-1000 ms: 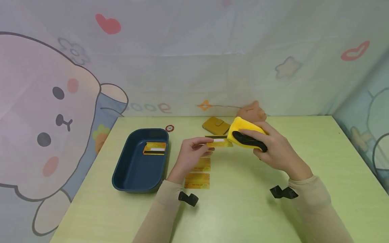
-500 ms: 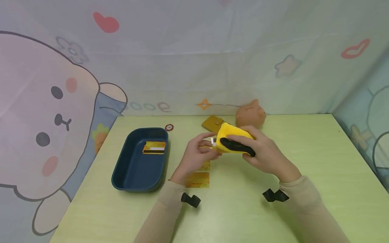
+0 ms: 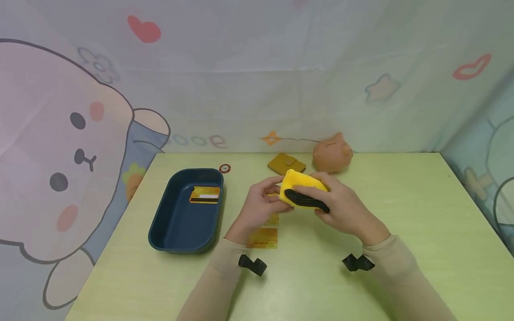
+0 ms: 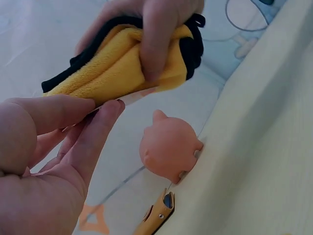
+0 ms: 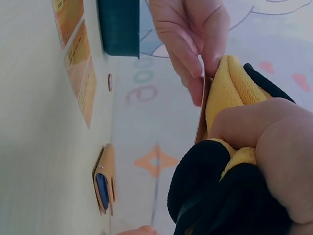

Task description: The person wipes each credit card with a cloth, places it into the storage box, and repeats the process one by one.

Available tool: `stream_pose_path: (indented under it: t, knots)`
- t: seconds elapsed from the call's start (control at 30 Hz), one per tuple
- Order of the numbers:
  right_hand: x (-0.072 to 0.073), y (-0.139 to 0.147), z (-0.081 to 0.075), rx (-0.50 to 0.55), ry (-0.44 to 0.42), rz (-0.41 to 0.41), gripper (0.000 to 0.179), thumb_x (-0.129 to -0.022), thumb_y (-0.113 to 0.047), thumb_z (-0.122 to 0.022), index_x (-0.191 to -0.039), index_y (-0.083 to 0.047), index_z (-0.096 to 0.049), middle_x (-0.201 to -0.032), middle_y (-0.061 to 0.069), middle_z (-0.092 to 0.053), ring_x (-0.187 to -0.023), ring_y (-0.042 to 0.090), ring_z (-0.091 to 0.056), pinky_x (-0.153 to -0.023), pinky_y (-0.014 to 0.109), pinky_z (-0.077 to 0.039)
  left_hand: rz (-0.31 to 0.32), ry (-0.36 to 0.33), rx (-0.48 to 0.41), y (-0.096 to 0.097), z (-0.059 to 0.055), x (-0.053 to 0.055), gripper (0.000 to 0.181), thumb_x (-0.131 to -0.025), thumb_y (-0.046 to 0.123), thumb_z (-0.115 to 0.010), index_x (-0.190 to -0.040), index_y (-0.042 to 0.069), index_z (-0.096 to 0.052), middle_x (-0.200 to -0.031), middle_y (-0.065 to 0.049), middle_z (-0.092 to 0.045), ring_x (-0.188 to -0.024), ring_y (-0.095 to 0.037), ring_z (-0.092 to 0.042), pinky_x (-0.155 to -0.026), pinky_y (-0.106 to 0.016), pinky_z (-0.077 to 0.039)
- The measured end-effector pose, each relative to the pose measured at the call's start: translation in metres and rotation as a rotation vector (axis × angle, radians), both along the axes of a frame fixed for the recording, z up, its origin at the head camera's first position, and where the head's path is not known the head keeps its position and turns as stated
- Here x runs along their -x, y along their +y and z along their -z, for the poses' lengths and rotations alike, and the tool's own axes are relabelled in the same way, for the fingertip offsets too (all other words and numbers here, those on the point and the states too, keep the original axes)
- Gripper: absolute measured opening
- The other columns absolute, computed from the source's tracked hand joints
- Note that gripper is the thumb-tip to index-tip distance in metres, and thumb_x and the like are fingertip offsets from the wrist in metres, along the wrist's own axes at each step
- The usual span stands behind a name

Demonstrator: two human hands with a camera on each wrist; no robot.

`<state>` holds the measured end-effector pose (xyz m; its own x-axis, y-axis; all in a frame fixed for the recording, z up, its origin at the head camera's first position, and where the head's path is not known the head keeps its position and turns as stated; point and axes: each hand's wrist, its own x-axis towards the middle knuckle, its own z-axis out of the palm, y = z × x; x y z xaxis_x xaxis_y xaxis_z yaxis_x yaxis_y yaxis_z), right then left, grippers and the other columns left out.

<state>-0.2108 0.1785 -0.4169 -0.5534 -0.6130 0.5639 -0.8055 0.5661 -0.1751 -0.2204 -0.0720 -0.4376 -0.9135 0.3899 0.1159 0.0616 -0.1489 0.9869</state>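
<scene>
My left hand (image 3: 261, 205) pinches a gold bank card (image 4: 139, 95) by one end, between thumb and fingers. A folded yellow cloth with black edging (image 3: 303, 182) lies against the card's face, gripped in my right hand (image 3: 345, 203). From the head view the cloth covers the card; the right wrist view shows it as a thin edge along the cloth. Below my left hand, more gold cards (image 3: 263, 238) lie on the table, partly hidden by the hand. Another card (image 3: 205, 195), stripe side up, lies in the dark blue tray (image 3: 180, 229).
A tan wallet (image 3: 281, 162) and a pink piggy bank (image 3: 332, 154) stand at the table's back edge. A red and white chip (image 3: 225, 168) lies near the tray's far right corner. A printed curtain (image 3: 241, 89) hangs behind the table.
My right hand has moved left with the cloth, over the card, which the cloth now hides in the head view. My left hand has shifted slightly right and still holds the card.
</scene>
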Motion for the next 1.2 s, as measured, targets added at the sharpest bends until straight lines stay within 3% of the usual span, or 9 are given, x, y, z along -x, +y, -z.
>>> stream_pose_path:
  t: [0.3,0.6,1.2]
  knots:
    - [0.0,0.006,-0.001,-0.002,-0.035,0.033,0.082,-0.068,0.01,-0.091,-0.138,-0.026,-0.066,-0.135,0.018,-0.058,-0.106,0.037,-0.063,-0.077,0.052,-0.063,-0.017,-0.063,-0.102,-0.006,-0.01,-0.002,0.053,-0.094,-0.011,-0.07,-0.144,0.006,-0.062,-0.102,-0.008,-0.058,-0.097,-0.027,-0.076,-0.089,-0.045,-0.063]
    - [0.005,0.015,-0.001,0.009,-0.029,0.053,0.077,-0.067,0.012,-0.089,-0.134,-0.022,-0.07,-0.134,0.017,-0.059,-0.106,0.035,-0.063,-0.076,0.052,-0.063,-0.042,-0.064,-0.161,-0.013,-0.017,-0.003,0.053,-0.094,-0.018,-0.062,-0.143,0.004,-0.062,-0.099,-0.006,-0.052,-0.081,-0.022,-0.073,-0.088,-0.046,-0.063]
    - [0.009,0.033,-0.004,-0.012,0.028,0.099,0.078,-0.066,0.012,-0.088,-0.134,-0.022,-0.07,-0.13,0.019,-0.061,-0.105,0.037,-0.061,-0.072,0.054,-0.061,-0.096,-0.1,-0.202,-0.019,-0.016,-0.001,0.054,-0.093,-0.018,-0.063,-0.142,0.004,-0.063,-0.098,-0.005,-0.055,-0.071,-0.018,-0.067,-0.086,-0.047,-0.064]
